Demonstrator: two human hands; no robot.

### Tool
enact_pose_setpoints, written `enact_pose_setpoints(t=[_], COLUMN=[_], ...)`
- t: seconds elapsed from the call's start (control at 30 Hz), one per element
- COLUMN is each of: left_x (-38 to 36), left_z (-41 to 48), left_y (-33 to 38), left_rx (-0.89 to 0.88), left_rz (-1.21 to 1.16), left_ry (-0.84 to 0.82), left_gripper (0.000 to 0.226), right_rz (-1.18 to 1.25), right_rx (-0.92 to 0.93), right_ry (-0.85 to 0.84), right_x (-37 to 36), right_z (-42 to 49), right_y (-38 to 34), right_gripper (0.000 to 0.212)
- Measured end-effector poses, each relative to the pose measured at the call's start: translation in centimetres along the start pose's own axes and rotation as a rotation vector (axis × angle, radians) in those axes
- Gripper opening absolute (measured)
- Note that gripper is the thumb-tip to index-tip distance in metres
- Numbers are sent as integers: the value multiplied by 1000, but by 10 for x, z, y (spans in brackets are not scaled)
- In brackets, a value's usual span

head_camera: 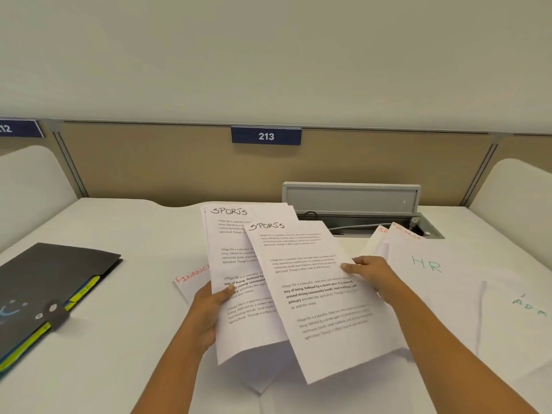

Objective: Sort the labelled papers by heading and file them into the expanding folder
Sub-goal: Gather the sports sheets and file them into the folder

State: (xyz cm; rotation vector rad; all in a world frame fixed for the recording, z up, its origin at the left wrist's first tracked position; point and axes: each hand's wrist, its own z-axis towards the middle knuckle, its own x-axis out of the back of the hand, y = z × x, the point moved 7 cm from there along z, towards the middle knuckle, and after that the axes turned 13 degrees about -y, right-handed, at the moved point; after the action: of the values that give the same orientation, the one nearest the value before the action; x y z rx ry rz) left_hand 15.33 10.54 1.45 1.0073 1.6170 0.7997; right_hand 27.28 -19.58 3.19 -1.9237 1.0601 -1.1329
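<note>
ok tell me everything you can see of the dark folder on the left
The expanding folder is dark grey, looks like matt plastic, and lies flat and closed on the white desk at the left, partly cut off by the picture's edge. A short dark strap with a round button holds its flap down. Yellow-green and blue divider tabs show along its open side. A light-blue smiley-like mark sits on the cover. Neither the left hand nor the right hand touches it.

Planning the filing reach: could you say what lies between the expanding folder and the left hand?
In the head view, bare desk, then a FINANCE sheet beside the left hand.
</note>
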Motion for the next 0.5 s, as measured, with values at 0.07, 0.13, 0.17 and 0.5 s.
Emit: enact_pose_setpoints(t=[0.07, 0.13, 0.17, 0.5], left_x=[-2, -4, -6, -8], left_z=[-1, -3, -4, -21], left_y=[3, 5, 6, 20], left_rx=[-19, -38, -47, -76], left_rz=[29, 54, 66, 112], left_ry=[-11, -22, -28, -10], left_gripper=[14, 13, 14, 35], right_rz=[132, 254, 274, 517], right_rx=[49, 84, 94, 93], right_ry=[29, 73, 87, -226], right_x=[1, 0, -3, -72], right_z=[-1, 0, 0, -10], right_y=[-1, -3, -6, -20], right_gripper=[19, 16, 16, 33])
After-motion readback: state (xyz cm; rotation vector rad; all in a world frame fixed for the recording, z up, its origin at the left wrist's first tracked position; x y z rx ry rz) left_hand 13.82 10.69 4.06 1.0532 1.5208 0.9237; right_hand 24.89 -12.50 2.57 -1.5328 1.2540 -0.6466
